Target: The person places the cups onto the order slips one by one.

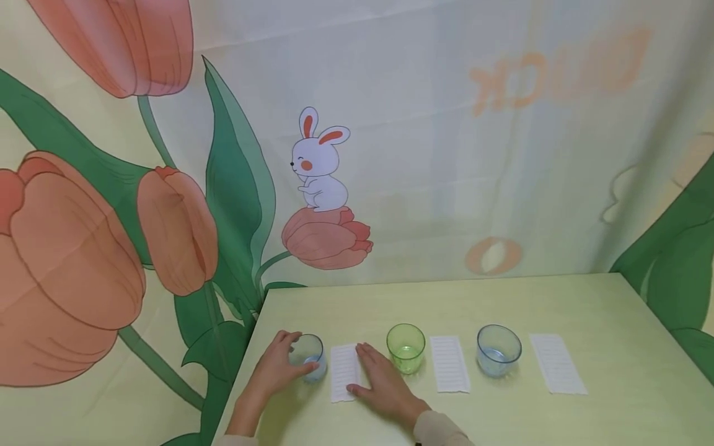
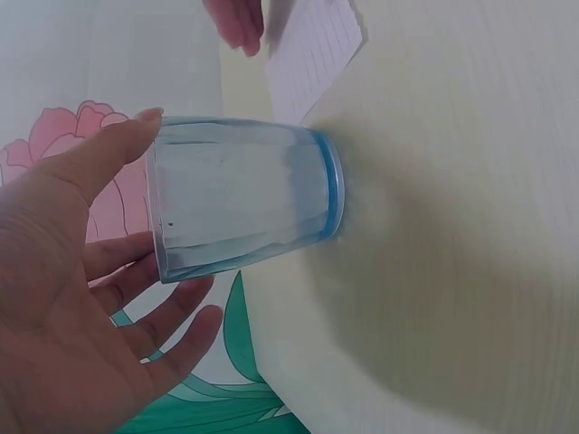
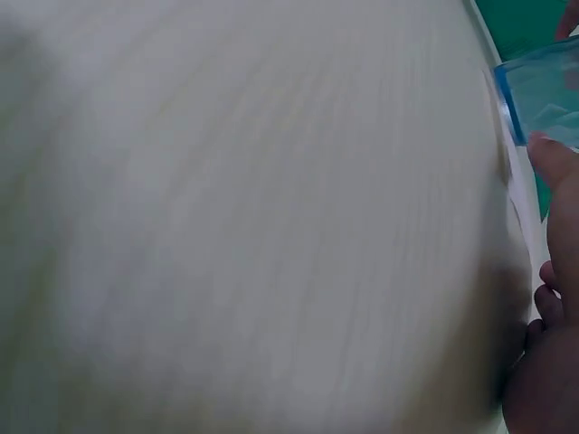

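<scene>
Our L hand [image 1: 276,371] holds the blue cup [image 1: 313,354] by its rim, thumb one side, fingers t'other; cup's upright, just L of the white paper [image 1: 341,371], long way pointing off from us; R hand [image 1: 386,389], fingers straight, is nearer the paper.

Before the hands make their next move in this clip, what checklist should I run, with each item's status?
1. Left hand grips the leftmost transparent blue round cup by its rim: ok.
2. That cup is rim-up: ok.
3. Its base sits flat on the pale table: cannot tell.
4. Right hand is clear of the leftmost white lined paper strip: not ok, overlapping.
5. Transparent green round cup stands upright: ok.
</scene>
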The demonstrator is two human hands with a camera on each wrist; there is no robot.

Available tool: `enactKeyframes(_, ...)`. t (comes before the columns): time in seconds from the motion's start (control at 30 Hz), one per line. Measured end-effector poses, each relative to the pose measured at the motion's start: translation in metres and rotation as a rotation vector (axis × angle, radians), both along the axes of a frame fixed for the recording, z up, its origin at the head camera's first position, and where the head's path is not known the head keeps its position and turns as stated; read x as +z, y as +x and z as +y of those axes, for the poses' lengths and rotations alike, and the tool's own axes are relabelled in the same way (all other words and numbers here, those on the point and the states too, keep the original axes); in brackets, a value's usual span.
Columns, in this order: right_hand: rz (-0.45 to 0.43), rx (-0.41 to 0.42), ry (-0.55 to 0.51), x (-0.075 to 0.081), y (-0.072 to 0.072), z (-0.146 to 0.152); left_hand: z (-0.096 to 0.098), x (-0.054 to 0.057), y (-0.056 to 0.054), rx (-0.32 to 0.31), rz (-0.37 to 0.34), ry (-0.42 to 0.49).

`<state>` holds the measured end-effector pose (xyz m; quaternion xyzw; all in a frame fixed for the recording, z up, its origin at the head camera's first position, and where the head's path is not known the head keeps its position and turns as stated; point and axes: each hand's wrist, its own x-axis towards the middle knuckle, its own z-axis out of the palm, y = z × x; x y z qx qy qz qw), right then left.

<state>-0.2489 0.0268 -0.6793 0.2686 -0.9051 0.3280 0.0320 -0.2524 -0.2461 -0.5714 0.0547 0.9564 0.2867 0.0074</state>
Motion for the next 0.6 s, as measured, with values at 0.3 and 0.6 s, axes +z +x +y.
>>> enactKeyframes(0.3,0.009,0.059,-0.013,-0.0018,-0.0028,0.0014,0.0051,0.0078,0.0040,0.041,-0.026,-0.002)
enactKeyframes(0.6,-0.055,0.064,0.025,0.0024,-0.0054,0.0057,0.0069,0.0029,0.0025,0.047,-0.040,0.002)
